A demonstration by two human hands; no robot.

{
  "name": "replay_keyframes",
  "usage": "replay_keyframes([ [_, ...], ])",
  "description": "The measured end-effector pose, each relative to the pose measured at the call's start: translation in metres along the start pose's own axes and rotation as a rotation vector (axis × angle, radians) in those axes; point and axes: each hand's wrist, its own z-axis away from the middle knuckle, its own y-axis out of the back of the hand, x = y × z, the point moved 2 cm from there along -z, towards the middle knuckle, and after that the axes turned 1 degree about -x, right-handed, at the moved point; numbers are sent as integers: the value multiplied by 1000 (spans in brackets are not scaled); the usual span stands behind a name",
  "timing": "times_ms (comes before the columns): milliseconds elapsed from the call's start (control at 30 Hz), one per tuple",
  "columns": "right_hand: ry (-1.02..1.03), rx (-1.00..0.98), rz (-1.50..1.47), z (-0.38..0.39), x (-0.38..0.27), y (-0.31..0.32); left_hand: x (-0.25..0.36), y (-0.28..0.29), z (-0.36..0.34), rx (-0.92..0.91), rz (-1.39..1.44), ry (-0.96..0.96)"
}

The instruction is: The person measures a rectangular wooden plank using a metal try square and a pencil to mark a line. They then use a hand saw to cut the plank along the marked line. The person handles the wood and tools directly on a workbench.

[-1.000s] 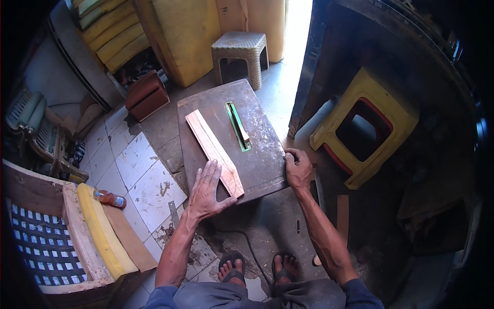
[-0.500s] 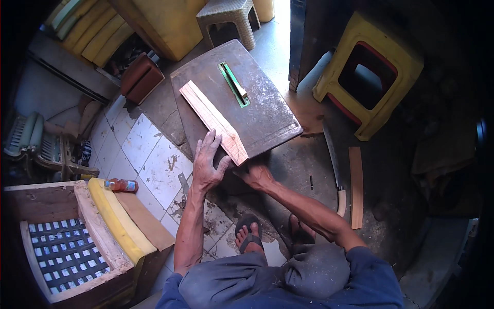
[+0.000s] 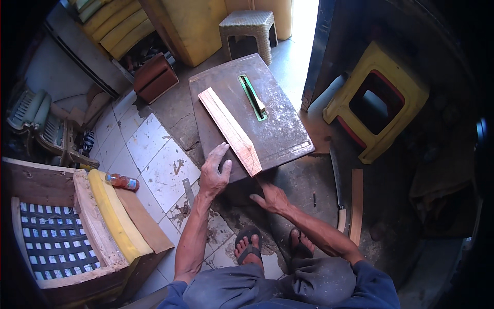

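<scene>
A pale wooden board, tapered at its near end, lies along the left part of a dark worn metal saw table. Beside the board's left edge, my left hand is open, fingers stretched forward and thumb apart, at the table's near-left edge. My right hand is just below the near table edge, close to the board's near end. Its thumb sticks out to the left, nothing shows in its grasp, and its fingertips are partly lost in shadow. A green slotted insert is set into the tabletop, right of the board.
Right of my legs lie a long-bladed knife, a wooden strip and a pencil-like stick. A yellow stool rests tipped at right; a woven-pattern stool stands behind. A wooden seat frame with a bottle is at left.
The view has shifted, so the scene sits lower and further right. My right hand has drawn back from the board's near end. My left fingertips have come slightly off the board's edge.
</scene>
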Motion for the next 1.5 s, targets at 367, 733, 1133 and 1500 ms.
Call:
replay_keyframes([
  [367,-342,-387,36,128,59,-12,17,10,-52,-594,-376,-345],
  [733,-315,-76,-46,111,82,25,72,-34,-22,-264,-599,-182],
  [1133,-594,324,264,140,108,34,35,10,-35,-346,-508,-81],
  [1500,-617,283,171,153,165,24,69,8,-6,-315,-425,65],
])
